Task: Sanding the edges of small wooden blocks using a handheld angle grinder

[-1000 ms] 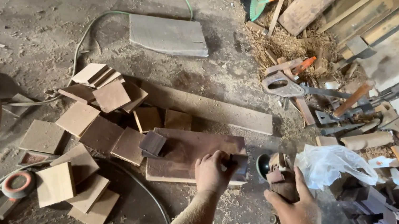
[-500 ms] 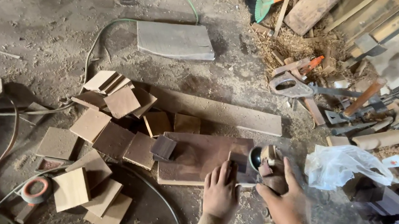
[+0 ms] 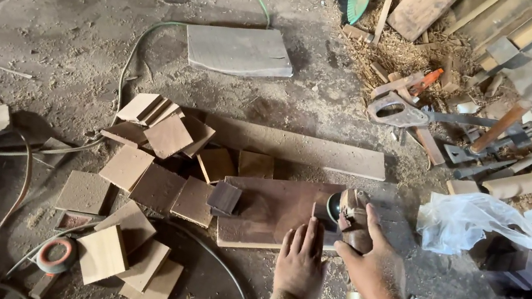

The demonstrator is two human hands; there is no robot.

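The left hand (image 3: 300, 262) now lies flat, fingers straight, on the near edge of the dark board (image 3: 274, 211) at lower centre; a second ago it was curled around a small block. The right hand (image 3: 370, 258) stays wrapped around a power sander (image 3: 346, 216), which has moved from beside the board onto its right end, so sanding looks underway. Cut wood squares (image 3: 132, 185) lie at left on the floor (image 3: 50, 30).
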